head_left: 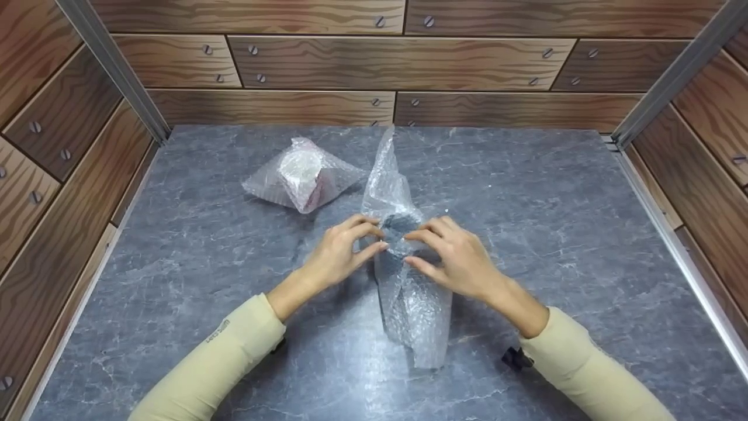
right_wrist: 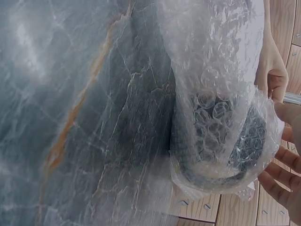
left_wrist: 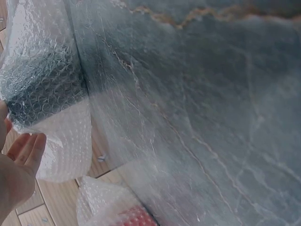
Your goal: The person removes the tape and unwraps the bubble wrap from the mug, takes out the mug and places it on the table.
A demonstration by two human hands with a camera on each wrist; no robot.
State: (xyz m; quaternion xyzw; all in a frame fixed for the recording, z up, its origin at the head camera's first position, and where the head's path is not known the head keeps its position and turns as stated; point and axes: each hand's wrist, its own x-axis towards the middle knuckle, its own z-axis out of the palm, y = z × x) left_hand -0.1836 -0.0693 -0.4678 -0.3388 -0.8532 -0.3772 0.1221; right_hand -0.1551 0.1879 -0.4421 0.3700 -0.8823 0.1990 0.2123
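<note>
In the head view a long sheet of clear bubble wrap (head_left: pixel 423 316) runs front to back around a dark, round-ended item (right_wrist: pixel 214 136). Its kind stays blurred behind the bubbles. My left hand (head_left: pixel 338 250) pinches the wrap from the left at the item's round top, thumb and forefinger close together. Opposite it, my right hand (head_left: pixel 461 256) has thumb and fingers bent around the wrap's right side. In the right wrist view the fingers (right_wrist: pixel 282 172) of that hand lie along the wrap's edge. The left wrist view shows the left fingers (left_wrist: pixel 29 149) beside the dark wrapped part.
Behind and to the left lies a second bubble-wrapped bundle (head_left: pixel 301 172), with something red showing through and a pale round top. The grey marbled tabletop (head_left: pixel 543 234) is bounded by wood-patterned walls (head_left: pixel 403 63) and metal posts (head_left: pixel 672 73).
</note>
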